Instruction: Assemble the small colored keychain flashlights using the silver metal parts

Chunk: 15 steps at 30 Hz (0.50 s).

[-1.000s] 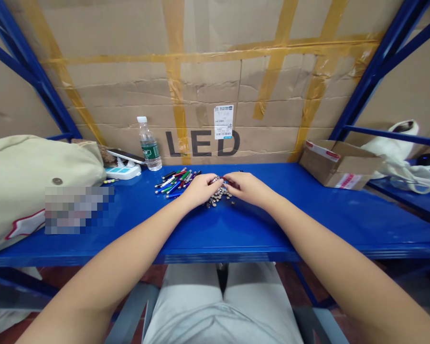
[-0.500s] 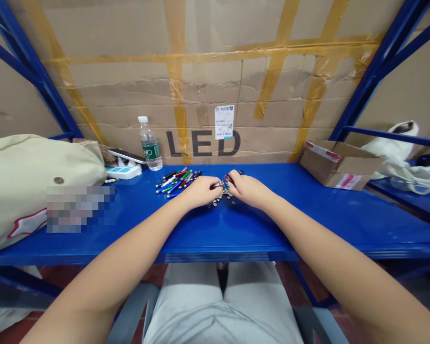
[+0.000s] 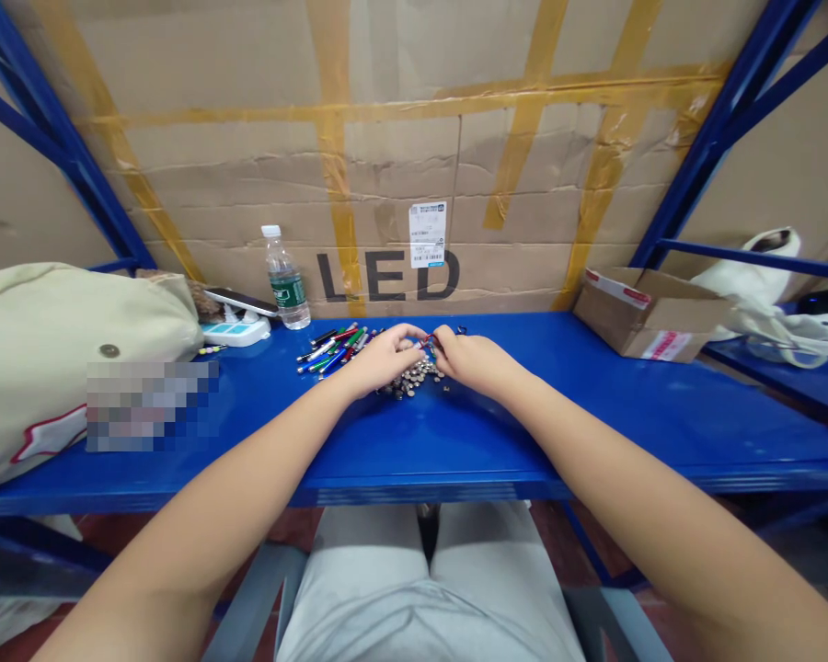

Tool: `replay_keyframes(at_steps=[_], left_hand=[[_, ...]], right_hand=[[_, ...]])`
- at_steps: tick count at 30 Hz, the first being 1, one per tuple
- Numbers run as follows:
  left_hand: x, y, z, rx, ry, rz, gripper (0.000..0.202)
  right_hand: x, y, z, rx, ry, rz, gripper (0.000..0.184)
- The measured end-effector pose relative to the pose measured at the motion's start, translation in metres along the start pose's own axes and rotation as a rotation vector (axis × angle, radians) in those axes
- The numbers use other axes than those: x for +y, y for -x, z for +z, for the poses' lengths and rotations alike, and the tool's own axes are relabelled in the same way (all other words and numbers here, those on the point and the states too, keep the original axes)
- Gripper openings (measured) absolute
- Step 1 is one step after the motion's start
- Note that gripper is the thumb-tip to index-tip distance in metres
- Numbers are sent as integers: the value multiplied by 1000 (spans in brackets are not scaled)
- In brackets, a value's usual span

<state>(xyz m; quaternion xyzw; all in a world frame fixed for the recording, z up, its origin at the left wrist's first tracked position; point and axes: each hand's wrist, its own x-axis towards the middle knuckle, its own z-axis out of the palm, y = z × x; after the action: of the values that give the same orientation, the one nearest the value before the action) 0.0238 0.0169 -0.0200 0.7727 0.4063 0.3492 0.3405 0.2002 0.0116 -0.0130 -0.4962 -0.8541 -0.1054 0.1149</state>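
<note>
My left hand [image 3: 386, 356] arches over a pile of small round silver pieces [image 3: 414, 375] that look like button cells. Its thumb and fingertips curl in towards my right hand, and what they grip, if anything, is too small to make out. My right hand [image 3: 470, 359] is closed, pinching a small red metal tube [image 3: 429, 338] that shows at its fingertips. The two hands nearly meet above the pile. Just left of them lies a heap of shiny pen-like tubes [image 3: 331, 349] in green, blue, red and black, partly hidden by my left hand.
A water bottle [image 3: 288, 287] stands behind the heap, beside a white power strip [image 3: 238, 331] with a phone [image 3: 238, 300] over it. A beige bag [image 3: 75, 322] fills the left side. An opened cardboard box [image 3: 652, 313] sits at the right; a large carton [image 3: 262, 184] walls the back.
My left hand has shifted left and loosened from its tight pinch, uncovering more of the silver pile. My right hand stays almost in place. The view has swung slightly right.
</note>
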Motion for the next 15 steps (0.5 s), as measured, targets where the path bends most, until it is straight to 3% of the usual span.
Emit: replay_keyframes(at_steps=[2, 5, 10, 15], left_hand=[[0, -5, -4, 18, -18, -19, 30], [-8, -21, -13, 26, -236, 6, 29], [-39, -67, -29, 20, -537, 39, 25], [-65, -102, -36, 20, -731, -7, 25]], right_hand=[[4, -1, 2, 2, -83, -3, 30], [16, -4, 8, 27, -252, 19, 33], [47, -9, 15, 105, -416, 141, 49], [58, -8, 12, 46, -485, 170, 51]])
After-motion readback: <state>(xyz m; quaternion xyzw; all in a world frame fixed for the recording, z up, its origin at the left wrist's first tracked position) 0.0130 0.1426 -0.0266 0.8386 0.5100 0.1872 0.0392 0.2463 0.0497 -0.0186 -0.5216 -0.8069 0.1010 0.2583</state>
